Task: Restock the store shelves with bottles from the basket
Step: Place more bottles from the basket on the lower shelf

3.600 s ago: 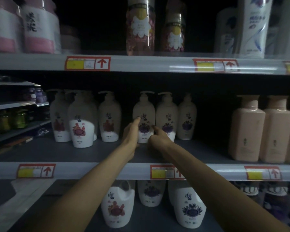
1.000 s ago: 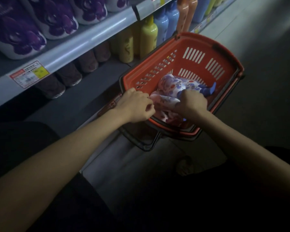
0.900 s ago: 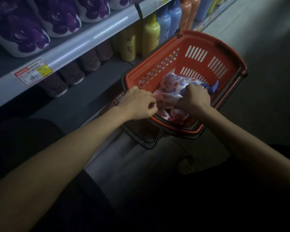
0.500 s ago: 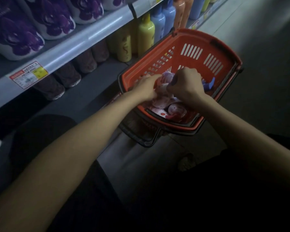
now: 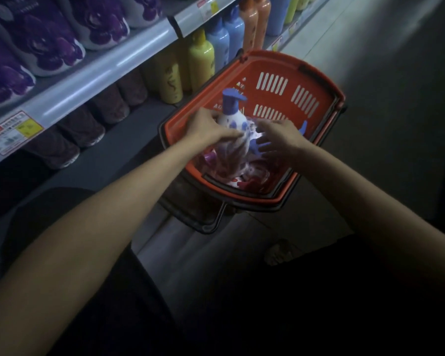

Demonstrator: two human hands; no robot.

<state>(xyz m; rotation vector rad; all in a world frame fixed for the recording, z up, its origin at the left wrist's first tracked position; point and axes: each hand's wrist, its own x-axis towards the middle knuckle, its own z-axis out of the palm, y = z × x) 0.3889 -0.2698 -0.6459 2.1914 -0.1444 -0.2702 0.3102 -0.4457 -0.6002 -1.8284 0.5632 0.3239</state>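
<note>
a shop aisle is shown: shelves [image 5: 129,51] edged with price labels [image 5: 13,132] are stocked with rows of matching bottles [image 5: 202,60], and a red shopping basket [image 5: 319,80] is set on the floor.

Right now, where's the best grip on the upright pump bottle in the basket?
Round the body just below the neck, from the left, where the left hand holds it. The pump bottle stands upright, and other bottles crowd its right side.

Purple-flowered pouches [image 5: 49,47] above a price tag [image 5: 13,133]; lower down, yellow bottles [image 5: 202,60], blue bottles [image 5: 217,44]; grey floor [image 5: 396,111].
</note>
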